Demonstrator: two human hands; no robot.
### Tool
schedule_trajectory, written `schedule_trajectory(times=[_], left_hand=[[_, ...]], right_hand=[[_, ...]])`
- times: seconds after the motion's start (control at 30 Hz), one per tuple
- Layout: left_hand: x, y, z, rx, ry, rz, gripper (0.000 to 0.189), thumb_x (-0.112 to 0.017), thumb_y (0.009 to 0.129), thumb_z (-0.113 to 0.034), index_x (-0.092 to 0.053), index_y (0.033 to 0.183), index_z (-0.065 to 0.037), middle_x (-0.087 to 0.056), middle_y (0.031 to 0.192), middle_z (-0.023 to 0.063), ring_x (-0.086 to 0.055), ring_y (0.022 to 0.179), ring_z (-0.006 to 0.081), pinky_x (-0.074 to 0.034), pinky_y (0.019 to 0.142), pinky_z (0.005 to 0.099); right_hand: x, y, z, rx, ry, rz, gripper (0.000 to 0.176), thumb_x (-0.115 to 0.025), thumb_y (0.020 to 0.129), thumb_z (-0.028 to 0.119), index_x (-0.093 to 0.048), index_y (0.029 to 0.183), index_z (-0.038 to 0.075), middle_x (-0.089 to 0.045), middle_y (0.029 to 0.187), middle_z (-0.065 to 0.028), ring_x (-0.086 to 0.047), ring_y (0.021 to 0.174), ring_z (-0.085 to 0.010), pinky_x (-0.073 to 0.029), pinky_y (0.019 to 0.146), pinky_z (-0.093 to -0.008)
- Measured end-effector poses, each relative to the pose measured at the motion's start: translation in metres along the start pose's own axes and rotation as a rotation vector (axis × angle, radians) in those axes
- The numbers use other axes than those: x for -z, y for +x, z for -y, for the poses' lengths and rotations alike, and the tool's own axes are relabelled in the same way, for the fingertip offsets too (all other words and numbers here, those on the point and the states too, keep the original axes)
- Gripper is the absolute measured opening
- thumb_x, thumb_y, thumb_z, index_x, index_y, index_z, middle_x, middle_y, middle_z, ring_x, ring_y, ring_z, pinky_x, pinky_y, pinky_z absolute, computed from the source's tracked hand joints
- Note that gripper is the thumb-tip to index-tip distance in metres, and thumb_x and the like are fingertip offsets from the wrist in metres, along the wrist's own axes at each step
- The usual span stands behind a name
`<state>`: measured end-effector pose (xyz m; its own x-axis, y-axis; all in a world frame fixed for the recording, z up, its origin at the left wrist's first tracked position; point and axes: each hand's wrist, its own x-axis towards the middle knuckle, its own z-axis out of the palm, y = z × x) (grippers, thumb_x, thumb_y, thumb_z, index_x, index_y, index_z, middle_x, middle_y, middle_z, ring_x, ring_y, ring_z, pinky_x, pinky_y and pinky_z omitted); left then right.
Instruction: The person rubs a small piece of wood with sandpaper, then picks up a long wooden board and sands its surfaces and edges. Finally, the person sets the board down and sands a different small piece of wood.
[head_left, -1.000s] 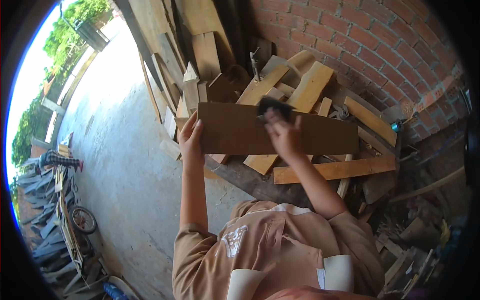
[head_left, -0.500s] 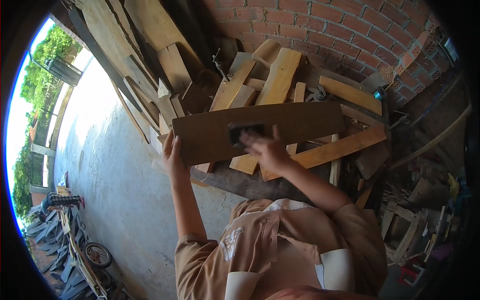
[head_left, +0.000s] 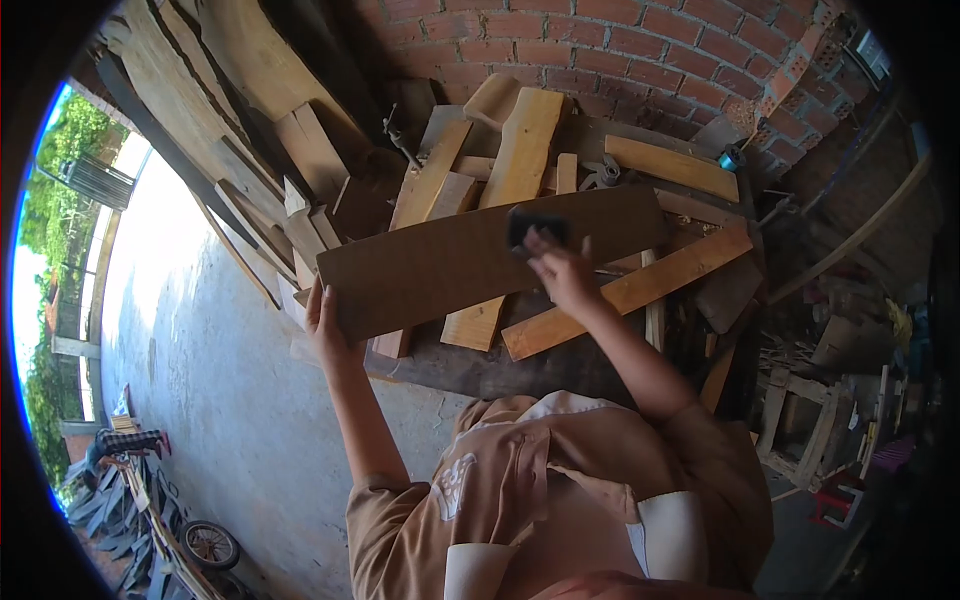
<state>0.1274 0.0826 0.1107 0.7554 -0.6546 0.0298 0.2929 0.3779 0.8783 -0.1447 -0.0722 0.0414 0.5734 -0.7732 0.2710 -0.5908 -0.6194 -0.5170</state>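
**Board gripped at one end, dark block pressed to its face**

At 9 o'clock of the view lies a sunlit concrete floor. The left hand grips the lower left end of a long brown board, fingers curled over its edge. The board runs from that hand toward 2 o'clock, tilted above the bench. The right hand sits on the board's right half. Its fingers hold a dark block flat against the face, at the hand's 11 o'clock. Behind, at 12 o'clock, pale offcuts lie piled against a brick wall.
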Motion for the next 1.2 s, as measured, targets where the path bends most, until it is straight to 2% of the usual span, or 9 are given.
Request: schedule_trajectory(times=[0.13, 0.33, 0.53, 0.6, 0.8, 1.0, 1.07, 1.13, 1.2], left_hand=[[0.003, -0.004, 0.001, 0.051, -0.007, 0.041, 0.032, -0.047, 0.084, -0.005, -0.046, 0.115, 0.004, -0.056, 0.105, 0.0151, -0.057, 0.093, 0.0224, -0.049, 0.078, 0.0315], [-0.023, -0.004, -0.021, 0.045, 0.012, 0.053, 0.033, -0.045, 0.085, -0.007, -0.045, 0.117, 0.002, -0.054, 0.108, 0.0155, -0.055, 0.098, 0.0240, -0.049, 0.080, 0.0344], [-0.016, -0.002, -0.018, 0.073, 0.046, -0.030, 0.032, -0.047, 0.085, -0.007, -0.047, 0.116, 0.002, -0.055, 0.109, 0.0139, -0.055, 0.098, 0.0231, -0.048, 0.081, 0.0335], [-0.017, 0.002, -0.018, 0.093, 0.065, -0.063, 0.032, -0.047, 0.085, -0.007, -0.047, 0.116, 0.002, -0.055, 0.109, 0.0136, -0.054, 0.099, 0.0227, -0.048, 0.082, 0.0332], [-0.031, 0.006, -0.029, 0.073, 0.088, -0.054, 0.035, -0.048, 0.083, -0.009, -0.047, 0.117, 0.002, -0.053, 0.111, 0.0151, -0.052, 0.102, 0.0248, -0.045, 0.085, 0.0348], [-0.015, 0.010, -0.025, 0.151, 0.109, 0.031, 0.042, -0.048, 0.080, -0.009, -0.043, 0.121, 0.001, -0.049, 0.115, 0.0164, -0.048, 0.106, 0.0281, -0.042, 0.087, 0.0382], [-0.013, 0.018, -0.023, 0.178, 0.113, 0.052, 0.044, -0.048, 0.080, -0.009, -0.042, 0.122, 0.001, -0.049, 0.116, 0.0165, -0.047, 0.107, 0.0287, -0.041, 0.088, 0.0392], [-0.006, 0.027, -0.023, 0.225, 0.196, 0.049, 0.046, -0.046, 0.079, -0.008, -0.039, 0.124, 0.001, -0.047, 0.117, 0.0169, -0.045, 0.108, 0.0291, -0.040, 0.089, 0.0402], [-0.008, 0.029, -0.024, 0.242, 0.151, 0.034, 0.047, -0.047, 0.079, -0.008, -0.039, 0.124, 0.001, -0.046, 0.118, 0.0172, -0.046, 0.108, 0.0287, -0.040, 0.089, 0.0398]], right_hand=[[-0.002, 0.019, -0.104, -0.416, 0.206, -0.257, 0.029, -0.045, 0.087, 0.023, -0.058, 0.096, -0.001, -0.045, 0.121, -0.0157, -0.041, 0.116, -0.0258, -0.035, 0.092, -0.0375], [0.000, -0.020, 0.059, 0.204, 0.035, -0.028, 0.029, -0.052, 0.083, 0.026, -0.056, 0.110, 0.015, -0.049, 0.122, -0.0004, -0.045, 0.114, -0.0130, -0.013, 0.094, -0.0615], [-0.016, -0.014, -0.116, -0.326, 0.235, -0.432, 0.031, -0.043, 0.088, 0.028, -0.057, 0.105, 0.007, -0.049, 0.121, -0.0083, -0.049, 0.108, -0.0237, -0.020, 0.091, -0.0602], [0.003, -0.010, -0.087, -0.489, 0.171, -0.208, 0.031, -0.043, 0.088, 0.029, -0.059, 0.099, 0.005, -0.049, 0.120, -0.0079, -0.050, 0.106, -0.0257, -0.018, 0.091, -0.0619], [0.012, -0.033, 0.041, 0.096, 0.196, -0.070, 0.018, -0.052, 0.084, 0.023, -0.061, 0.093, 0.010, -0.048, 0.123, -0.0024, -0.044, 0.115, -0.0171, -0.008, 0.094, -0.0639], [-0.004, -0.026, -0.176, -0.440, -0.158, -0.441, 0.027, -0.040, 0.088, 0.025, -0.059, 0.090, 0.005, -0.058, 0.101, -0.0123, -0.057, 0.086, -0.0296, -0.024, 0.093, -0.0533], [0.052, -0.005, -0.109, -0.752, -0.150, -0.020, 0.025, -0.045, 0.086, 0.026, -0.060, 0.087, 0.007, -0.061, 0.092, -0.0116, -0.058, 0.083, -0.0308, -0.038, 0.087, -0.0394], [0.029, -0.007, -0.067, -0.413, -0.131, -0.221, 0.017, -0.053, 0.083, 0.025, -0.060, 0.088, 0.010, -0.060, 0.096, -0.0052, -0.056, 0.093, -0.0265, -0.014, 0.096, -0.0600], [0.022, -0.015, -0.019, -0.183, -0.003, -0.187, 0.019, -0.055, 0.081, 0.026, -0.062, 0.090, 0.011, -0.060, 0.102, -0.0012, -0.052, 0.100, -0.0217, -0.013, 0.098, -0.0565]])
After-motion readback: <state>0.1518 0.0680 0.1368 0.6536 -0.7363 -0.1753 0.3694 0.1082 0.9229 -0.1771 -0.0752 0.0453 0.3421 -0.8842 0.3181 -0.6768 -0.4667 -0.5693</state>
